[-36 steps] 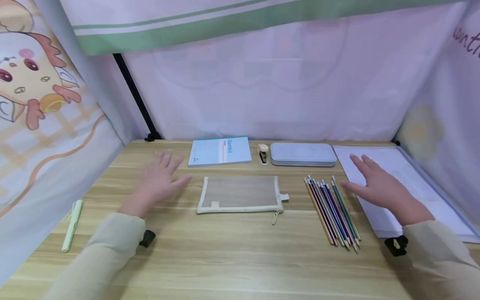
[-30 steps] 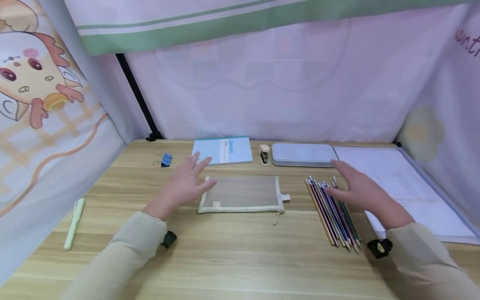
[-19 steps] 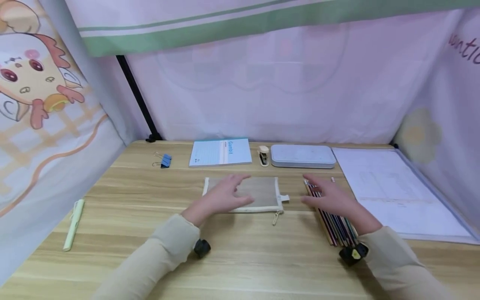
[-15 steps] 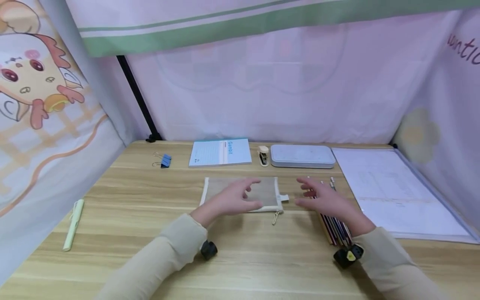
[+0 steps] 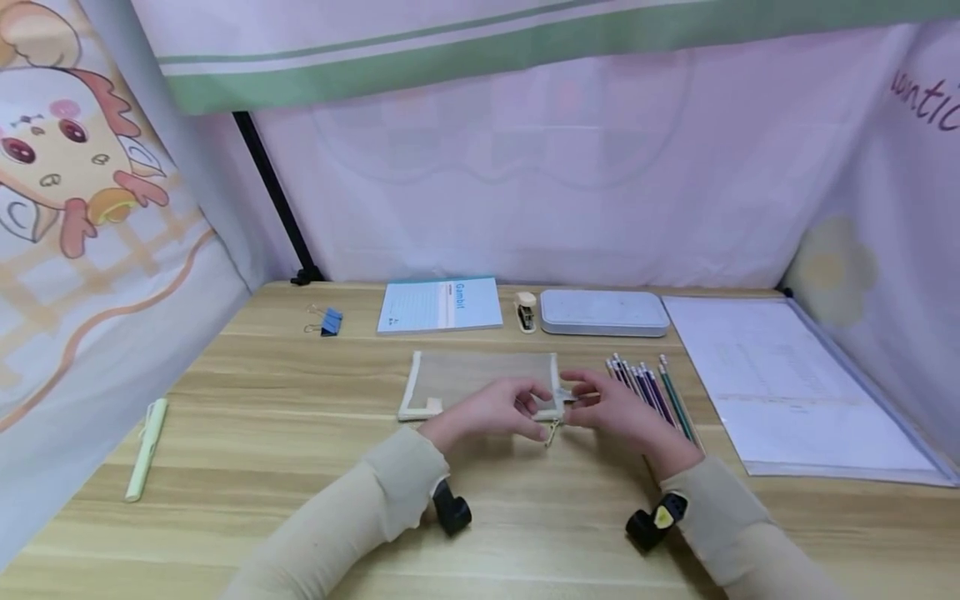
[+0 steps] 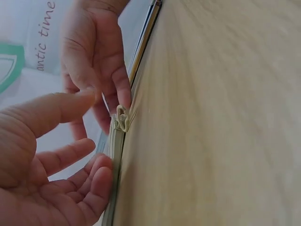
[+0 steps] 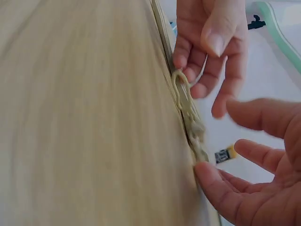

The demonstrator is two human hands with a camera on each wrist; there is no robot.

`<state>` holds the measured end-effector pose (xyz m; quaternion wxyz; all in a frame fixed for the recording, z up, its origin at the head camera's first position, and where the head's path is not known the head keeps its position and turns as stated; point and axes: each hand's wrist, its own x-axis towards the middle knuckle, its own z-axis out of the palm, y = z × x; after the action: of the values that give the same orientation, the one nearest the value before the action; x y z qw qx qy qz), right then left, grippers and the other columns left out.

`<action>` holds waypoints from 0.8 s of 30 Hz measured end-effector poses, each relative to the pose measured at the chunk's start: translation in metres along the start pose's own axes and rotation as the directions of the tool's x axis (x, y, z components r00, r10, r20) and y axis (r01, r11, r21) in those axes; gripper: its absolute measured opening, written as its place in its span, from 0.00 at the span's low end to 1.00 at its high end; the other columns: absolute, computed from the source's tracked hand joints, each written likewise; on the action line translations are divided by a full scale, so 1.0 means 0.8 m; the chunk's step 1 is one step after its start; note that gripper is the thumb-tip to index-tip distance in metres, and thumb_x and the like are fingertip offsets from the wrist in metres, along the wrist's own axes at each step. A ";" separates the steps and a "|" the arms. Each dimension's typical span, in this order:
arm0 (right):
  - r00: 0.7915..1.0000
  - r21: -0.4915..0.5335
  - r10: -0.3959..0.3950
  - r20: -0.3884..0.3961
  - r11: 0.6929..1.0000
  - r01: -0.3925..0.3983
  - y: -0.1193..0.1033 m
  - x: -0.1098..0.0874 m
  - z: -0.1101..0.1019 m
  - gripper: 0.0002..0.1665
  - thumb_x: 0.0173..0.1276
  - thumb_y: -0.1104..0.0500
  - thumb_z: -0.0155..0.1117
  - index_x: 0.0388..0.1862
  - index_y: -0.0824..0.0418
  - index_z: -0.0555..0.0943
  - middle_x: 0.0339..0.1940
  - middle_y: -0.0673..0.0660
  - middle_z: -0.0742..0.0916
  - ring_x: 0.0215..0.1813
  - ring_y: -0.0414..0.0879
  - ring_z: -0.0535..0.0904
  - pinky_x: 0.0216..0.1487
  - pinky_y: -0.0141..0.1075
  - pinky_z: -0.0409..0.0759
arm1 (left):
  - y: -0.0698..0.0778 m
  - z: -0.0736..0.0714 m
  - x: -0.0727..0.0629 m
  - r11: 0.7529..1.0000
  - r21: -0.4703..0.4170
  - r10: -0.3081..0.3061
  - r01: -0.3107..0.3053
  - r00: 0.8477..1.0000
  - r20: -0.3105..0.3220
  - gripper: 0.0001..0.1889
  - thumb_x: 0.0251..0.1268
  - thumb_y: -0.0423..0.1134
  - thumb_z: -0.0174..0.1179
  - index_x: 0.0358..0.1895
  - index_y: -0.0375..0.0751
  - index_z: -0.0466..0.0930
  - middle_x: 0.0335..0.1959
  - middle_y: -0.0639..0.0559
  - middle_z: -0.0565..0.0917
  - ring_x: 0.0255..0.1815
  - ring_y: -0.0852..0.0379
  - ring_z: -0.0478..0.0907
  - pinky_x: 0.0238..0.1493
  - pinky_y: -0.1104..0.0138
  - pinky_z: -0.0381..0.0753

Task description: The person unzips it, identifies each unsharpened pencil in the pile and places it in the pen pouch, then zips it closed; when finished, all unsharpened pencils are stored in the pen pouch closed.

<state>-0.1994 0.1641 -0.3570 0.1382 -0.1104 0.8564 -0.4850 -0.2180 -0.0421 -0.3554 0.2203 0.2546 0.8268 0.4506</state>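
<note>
A person's left hand point(image 5: 498, 408) and right hand point(image 5: 618, 417) flank the near right corner of a mesh pouch point(image 5: 465, 375), which lies flat on the wood-grain tabletop point(image 5: 525, 533); a loop-shaped zip pull point(image 6: 123, 123) hangs off that corner between the hands, and a small tab point(image 5: 567, 395) juts from the pouch's right end, beside the right hand's fingers. The left grip is half spread, thumb apart from loosely bent fingers, nothing seen pinched in it; the right grip stands similarly wide, its lower fingers at the pouch's end; whether either hand presses the fabric or merely brushes it cannot be told.

The step in hand looks to be taking hold of the pouch at its zip end; the next move, on that reading, calls for one hand to steady the corner while the other narrows thumb and finger on the pull; so slim a loop likely asks for a precise pinch.

To the right, pencils point(image 5: 651, 390) lie in a bundle, partly hidden by the right hand and arm; toward the far edge sit a notebook point(image 5: 441, 305), a stapler point(image 5: 526, 312) and a flat case point(image 5: 604, 313); papers point(image 5: 810, 383) lie at far right, a binder clip point(image 5: 328, 322) and a pale green pen point(image 5: 146, 450) at left.
</note>
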 end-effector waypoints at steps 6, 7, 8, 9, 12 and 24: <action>0.999 0.050 -0.026 -0.046 0.998 0.028 0.011 0.015 0.015 0.34 0.47 0.72 0.68 0.57 0.70 0.72 0.39 0.63 0.81 0.39 0.48 0.76 0.38 0.36 0.75 | -0.006 0.004 0.006 1.000 -0.013 -0.019 0.018 0.999 -0.031 0.24 0.44 0.33 0.70 0.49 0.35 0.75 0.36 0.48 0.77 0.37 0.59 0.72 0.42 0.71 0.73; 0.998 0.045 -0.026 -0.061 0.999 0.029 0.013 0.017 0.017 0.33 0.46 0.73 0.68 0.56 0.70 0.73 0.36 0.61 0.81 0.36 0.46 0.75 0.34 0.34 0.74 | -0.008 0.004 0.007 1.000 -0.008 -0.018 0.018 0.999 -0.040 0.24 0.44 0.34 0.71 0.48 0.36 0.76 0.36 0.49 0.77 0.37 0.59 0.71 0.41 0.71 0.72; 0.997 0.036 -0.030 -0.073 0.999 0.033 0.014 0.018 0.019 0.33 0.45 0.73 0.68 0.54 0.71 0.74 0.32 0.60 0.81 0.34 0.44 0.74 0.31 0.32 0.73 | -0.009 0.005 0.007 1.000 -0.007 -0.015 0.015 0.999 -0.049 0.23 0.43 0.34 0.71 0.47 0.36 0.76 0.35 0.50 0.76 0.36 0.59 0.71 0.40 0.71 0.72; 0.996 0.024 -0.028 -0.088 0.999 0.030 0.014 0.019 0.021 0.32 0.45 0.73 0.69 0.53 0.71 0.74 0.30 0.58 0.80 0.32 0.43 0.73 0.29 0.32 0.73 | -0.010 0.006 0.007 1.000 -0.004 -0.015 0.015 0.998 -0.056 0.23 0.43 0.34 0.71 0.46 0.36 0.77 0.34 0.50 0.76 0.35 0.59 0.71 0.39 0.71 0.72; 0.992 -0.021 -0.021 -0.123 1.000 0.018 0.015 0.021 0.026 0.31 0.44 0.70 0.70 0.52 0.70 0.76 0.28 0.56 0.80 0.30 0.43 0.72 0.27 0.31 0.72 | -0.012 0.008 0.008 1.000 0.001 -0.013 0.013 0.997 -0.071 0.20 0.43 0.35 0.71 0.43 0.38 0.78 0.32 0.52 0.75 0.33 0.59 0.70 0.36 0.71 0.71; 0.979 -0.071 0.064 -0.195 0.994 -0.079 0.013 0.022 0.029 0.29 0.46 0.63 0.74 0.51 0.65 0.79 0.40 0.59 0.79 0.37 0.47 0.74 0.33 0.33 0.72 | -0.022 0.011 0.013 0.998 -0.058 -0.030 0.024 0.993 -0.111 0.13 0.52 0.27 0.63 0.43 0.35 0.80 0.33 0.49 0.79 0.33 0.59 0.73 0.32 0.71 0.76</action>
<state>-0.2088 0.1453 -0.3795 0.0677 -0.0374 0.8875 -0.4543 -0.2250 -0.0379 -0.3763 0.1868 0.2113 0.8281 0.4844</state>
